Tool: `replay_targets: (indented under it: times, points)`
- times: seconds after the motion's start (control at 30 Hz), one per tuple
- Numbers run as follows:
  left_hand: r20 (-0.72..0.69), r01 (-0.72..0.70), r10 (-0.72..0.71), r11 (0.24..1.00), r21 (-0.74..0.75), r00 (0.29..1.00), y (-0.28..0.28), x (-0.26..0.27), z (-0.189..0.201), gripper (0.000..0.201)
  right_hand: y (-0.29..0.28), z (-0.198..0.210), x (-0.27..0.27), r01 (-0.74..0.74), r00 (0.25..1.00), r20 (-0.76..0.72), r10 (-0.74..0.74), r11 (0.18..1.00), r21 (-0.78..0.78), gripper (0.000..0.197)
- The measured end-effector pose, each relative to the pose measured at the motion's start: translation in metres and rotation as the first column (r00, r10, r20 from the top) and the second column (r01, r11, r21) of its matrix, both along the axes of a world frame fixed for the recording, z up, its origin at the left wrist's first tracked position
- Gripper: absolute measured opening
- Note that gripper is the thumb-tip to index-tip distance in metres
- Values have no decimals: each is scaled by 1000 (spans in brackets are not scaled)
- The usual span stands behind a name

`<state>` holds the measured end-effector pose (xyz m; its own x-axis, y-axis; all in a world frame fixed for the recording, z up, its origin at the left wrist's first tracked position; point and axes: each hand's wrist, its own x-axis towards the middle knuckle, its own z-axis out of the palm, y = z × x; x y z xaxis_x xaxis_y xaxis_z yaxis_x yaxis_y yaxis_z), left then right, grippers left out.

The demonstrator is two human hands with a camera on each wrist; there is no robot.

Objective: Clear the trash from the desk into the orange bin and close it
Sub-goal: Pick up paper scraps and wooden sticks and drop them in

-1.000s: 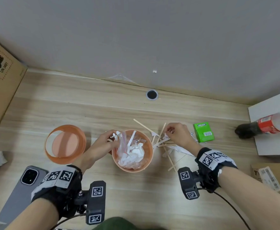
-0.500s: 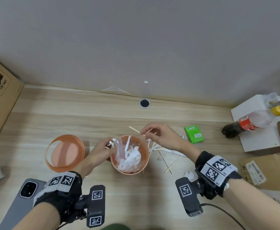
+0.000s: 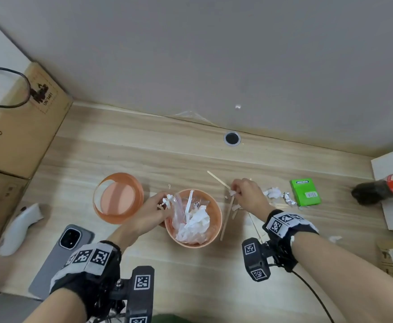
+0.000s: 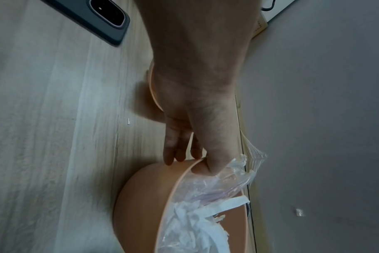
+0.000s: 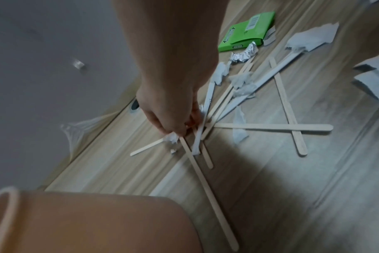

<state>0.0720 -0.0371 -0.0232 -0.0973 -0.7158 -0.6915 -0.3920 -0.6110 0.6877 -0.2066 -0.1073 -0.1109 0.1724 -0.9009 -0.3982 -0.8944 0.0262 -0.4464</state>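
Midway through clearing, by my reading; the orange bin (image 3: 215,226) stood upright on the desk (image 3: 144,155) at centre, mouth up, already holding crumpled white paper (image 3: 196,221) and clear plastic film (image 4: 223,179); its lid (image 3: 118,198) lay apart on the desk just to the left, open side up.

The left hand (image 3: 152,212) gripped the bin's near-left rim, thumb inside against the film and fingers curled down the outer wall, as the left wrist view showed; the right hand (image 3: 246,195) was down among the wooden sticks (image 5: 208,178) just right of the bin, fingertips (image 5: 180,130) pinched on a scrap of white paper and what looked like the ends of a stick or two; exactly how many it held I could not tell.

Risks, as judged: a pinch at the stick ends could let them swing or slip on the lift, scattering the crossed pile; long sticks might catch the bin rim and tip it; sticks left upright could stop the lid seating.

Long axes: the nearest stick ran from the fingertips back toward the person, alongside the bin; others crossed it, some running off to the right; a foil scrap (image 3: 288,198), torn tissue (image 3: 272,192) and a green box (image 3: 305,191) remained beyond them to the right.
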Motion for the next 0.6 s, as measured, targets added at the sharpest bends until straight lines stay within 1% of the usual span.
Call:
replay_targets:
  times: [0.07,0.13,0.17,0.2,0.23,0.27,0.3,0.33,0.37,0.4,0.43,0.47,0.5,0.53,0.6]
  points:
    - [6,-6,6,1000,-1,1000,1,2,-1,35,0,-3,-3,31,999,-26,-31,999,9,21]
    - [4,-8,8,1000,2,1000,0,1,-2,36,0,4,-10,82,997,-3,-82,997,-3,18]
    - [0,-6,6,1000,-1,1000,0,0,-1,37,-1,13,-12,125,991,50,-124,992,-18,14]
    - [-8,-8,8,1000,-7,1000,-1,-1,-1,36,-1,25,-11,163,978,139,-155,986,-41,11]
    - [-14,-9,9,1000,-11,1000,-2,-3,-1,35,-2,40,-9,185,957,238,-164,980,-70,14]
    - [-18,-10,10,1000,-12,1000,-4,-5,-2,33,-1,56,-5,181,933,330,-143,980,-87,17]
    - [-19,-11,11,1000,-12,1000,-5,-7,-3,32,0,75,2,145,910,402,-97,985,-91,17]
    - [-22,-10,10,1000,-15,1000,-6,-10,-3,31,3,91,10,68,896,443,-26,995,-79,12]
    - [-24,-6,6,1000,-17,1000,-7,-12,-3,31,6,105,16,-51,891,449,69,997,-51,7]
    - [-25,0,0,1000,-17,1000,-8,-13,-3,30,11,117,23,-197,886,424,187,980,-21,8]
    - [-26,6,-6,1000,-16,1000,-9,-14,-3,31,14,123,26,-334,874,377,308,943,4,13]
    - [-26,11,-12,1000,-17,1000,-10,-15,-3,32,16,126,27,-426,851,344,396,905,11,18]
    - [-24,18,-18,1000,-19,1000,-11,-16,-3,35,16,127,24,-448,842,337,421,894,1,22]
    - [-22,24,-24,999,-22,999,-12,-17,-3,37,15,126,19,-404,853,355,384,915,-19,24]
    - [-18,26,-27,999,-30,999,-13,-19,-4,39,13,122,1,-188,888,416,196,980,-61,28]
